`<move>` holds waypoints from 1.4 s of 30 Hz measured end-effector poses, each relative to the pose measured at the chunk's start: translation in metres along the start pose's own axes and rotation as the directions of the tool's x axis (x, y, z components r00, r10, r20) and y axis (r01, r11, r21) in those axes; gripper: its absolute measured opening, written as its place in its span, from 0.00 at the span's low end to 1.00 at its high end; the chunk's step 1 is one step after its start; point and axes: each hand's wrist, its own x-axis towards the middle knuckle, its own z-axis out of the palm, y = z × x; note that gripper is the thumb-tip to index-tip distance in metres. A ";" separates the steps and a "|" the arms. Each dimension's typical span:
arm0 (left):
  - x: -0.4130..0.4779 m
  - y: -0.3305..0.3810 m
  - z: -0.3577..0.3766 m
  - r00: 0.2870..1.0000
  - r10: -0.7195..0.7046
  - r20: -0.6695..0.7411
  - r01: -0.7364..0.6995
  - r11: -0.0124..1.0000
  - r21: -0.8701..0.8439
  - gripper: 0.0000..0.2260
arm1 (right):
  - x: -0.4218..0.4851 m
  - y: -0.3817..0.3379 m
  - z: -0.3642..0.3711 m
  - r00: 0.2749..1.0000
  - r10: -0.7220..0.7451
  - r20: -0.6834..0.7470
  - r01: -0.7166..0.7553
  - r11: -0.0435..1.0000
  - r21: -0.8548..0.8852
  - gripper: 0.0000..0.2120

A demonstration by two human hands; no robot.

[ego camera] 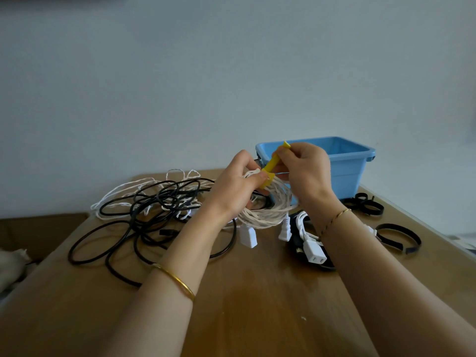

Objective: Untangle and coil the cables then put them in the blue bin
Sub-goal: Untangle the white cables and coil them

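Head view
Table edge: the table ends just right of the blue bin, which stands at its far corner.
Open room: bare wood on the camera side of the bin.
Coil: the white cable coil is held up in front of the bin with its plugs dangling and a yellow strap round it.
Left hand: grips the coil, thumb on the strap.
Right hand: pinches the strap's free end.
Tangle: the loose cables lie left of the bin.

No text, label, brand, number or sign can be read here. The wall of the blue bin, the yellow strap, the coiled white cable, the white plug and the desk show no legible marking.
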 end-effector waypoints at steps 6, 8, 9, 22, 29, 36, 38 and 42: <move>0.001 -0.006 0.005 0.998 -0.031 -0.048 0.031 0.999 0.006 0.09 | -0.006 0.000 0.006 0.999 -0.054 -0.005 0.053 0.996 -0.065 0.16; 0.001 -0.007 0.005 0.996 -0.050 -0.072 0.050 0.999 -0.015 0.09 | -0.008 0.000 0.009 0.997 -0.082 0.000 0.082 0.991 -0.103 0.14; 0.002 -0.007 0.004 0.995 -0.057 -0.086 0.055 0.998 -0.035 0.09 | -0.009 0.000 0.011 0.994 -0.108 0.007 0.108 0.986 -0.128 0.13; 0.005 -0.003 -0.018 0.964 -0.181 -0.193 0.140 0.968 -0.206 0.09 | -0.025 -0.007 0.025 0.897 -0.407 0.169 0.438 0.870 -0.225 0.06; 0.001 0.008 -0.029 0.939 -0.329 -0.101 0.226 0.811 -0.540 0.08 | -0.028 -0.010 0.028 0.878 -0.448 0.168 0.463 0.884 -0.059 0.03; 0.003 0.011 -0.035 0.899 -0.433 0.071 0.334 0.569 -0.751 0.11 | -0.027 -0.016 0.026 0.854 -0.432 0.289 0.465 0.884 -0.055 0.02; 0.003 0.011 -0.035 0.901 -0.424 0.092 0.341 0.562 -0.753 0.10 | -0.027 -0.018 0.025 0.848 -0.435 0.302 0.476 0.876 -0.075 0.02; 0.002 0.013 -0.035 0.916 -0.391 0.093 0.320 0.569 -0.757 0.11 | -0.025 -0.017 0.024 0.833 -0.464 0.301 0.510 0.855 -0.093 0.02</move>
